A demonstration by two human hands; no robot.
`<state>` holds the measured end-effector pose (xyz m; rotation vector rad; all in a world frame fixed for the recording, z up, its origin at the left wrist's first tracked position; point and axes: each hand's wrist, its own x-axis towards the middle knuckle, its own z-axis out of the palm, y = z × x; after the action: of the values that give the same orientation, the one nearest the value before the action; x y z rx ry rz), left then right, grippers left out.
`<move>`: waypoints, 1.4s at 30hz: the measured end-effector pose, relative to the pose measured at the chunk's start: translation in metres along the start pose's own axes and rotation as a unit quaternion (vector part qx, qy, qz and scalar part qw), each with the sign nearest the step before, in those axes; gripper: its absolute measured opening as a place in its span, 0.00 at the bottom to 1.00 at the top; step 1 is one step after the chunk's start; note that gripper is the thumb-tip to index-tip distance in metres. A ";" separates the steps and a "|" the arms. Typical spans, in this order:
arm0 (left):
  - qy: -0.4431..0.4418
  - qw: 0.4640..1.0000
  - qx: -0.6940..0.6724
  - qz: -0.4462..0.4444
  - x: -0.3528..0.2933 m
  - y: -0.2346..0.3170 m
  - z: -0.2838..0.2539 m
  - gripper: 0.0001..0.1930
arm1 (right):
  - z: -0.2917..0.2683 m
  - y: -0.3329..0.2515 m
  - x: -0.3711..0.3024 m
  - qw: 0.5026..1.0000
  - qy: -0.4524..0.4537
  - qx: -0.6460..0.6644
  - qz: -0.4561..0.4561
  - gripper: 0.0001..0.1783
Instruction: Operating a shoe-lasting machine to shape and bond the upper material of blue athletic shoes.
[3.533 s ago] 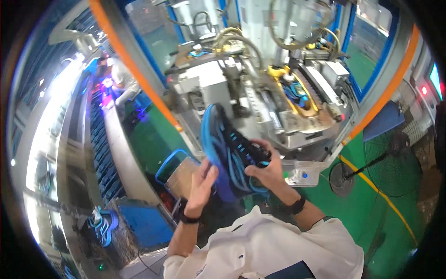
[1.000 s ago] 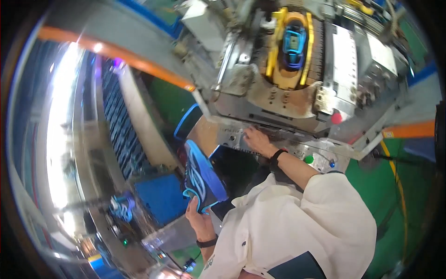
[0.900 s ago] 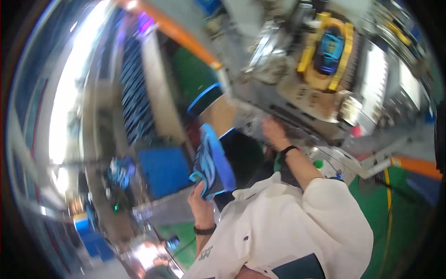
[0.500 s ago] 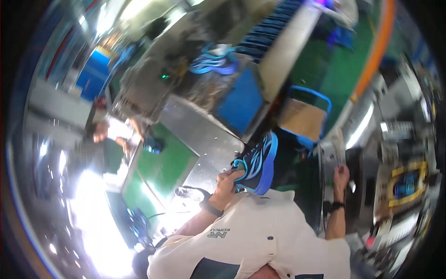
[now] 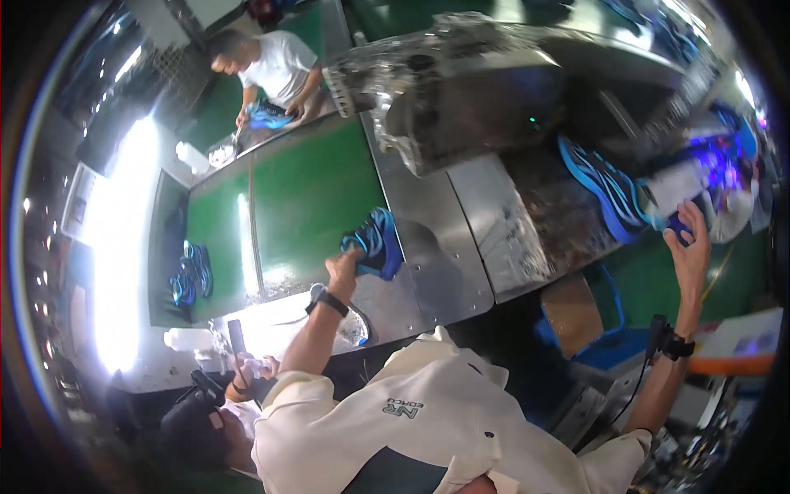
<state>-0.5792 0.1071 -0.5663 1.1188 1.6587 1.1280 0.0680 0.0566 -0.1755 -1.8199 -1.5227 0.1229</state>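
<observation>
My left hand is closed on a dark and blue running shoe, gripping it at one end. That shoe is over the border between the green conveyor belt and the metal plate beside it. On the right, my right hand is stretched out with fingers and thumb apart. It is beside the end of another dark and blue running shoe on the machine's metal bed. Whether the fingertips touch this shoe I cannot tell. Something blue-purple shows between thumb and fingers, too blurred to name.
Across the belt a person in white works on a shoe. Another person is close on my left. A pair of shoes stands at the belt's far left. A foil-covered machine stands ahead; a chair is below its bed.
The view has turned, bringing the belt in front. My left hand has carried the shoe from near my chest out to the belt's edge. My right hand has left the equipment at right and reached forward.
</observation>
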 end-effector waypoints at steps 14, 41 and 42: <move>0.182 0.971 0.150 -0.029 0.344 0.029 -0.064 0.30 | 0.081 -0.054 0.092 0.937 -0.265 -0.184 0.135 0.48; -0.663 0.698 -0.238 0.128 -0.176 0.343 0.258 0.45 | 0.041 -0.077 -0.186 0.885 0.305 0.324 0.138 0.39; -0.677 0.667 -0.272 0.151 -0.201 0.350 0.277 0.45 | 0.030 -0.076 -0.208 0.879 0.321 0.323 0.138 0.40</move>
<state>-0.1891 0.0495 -0.2760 1.2741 -0.0581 0.5181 -0.0687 -0.1112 -0.2304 -1.3187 -0.6339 0.1257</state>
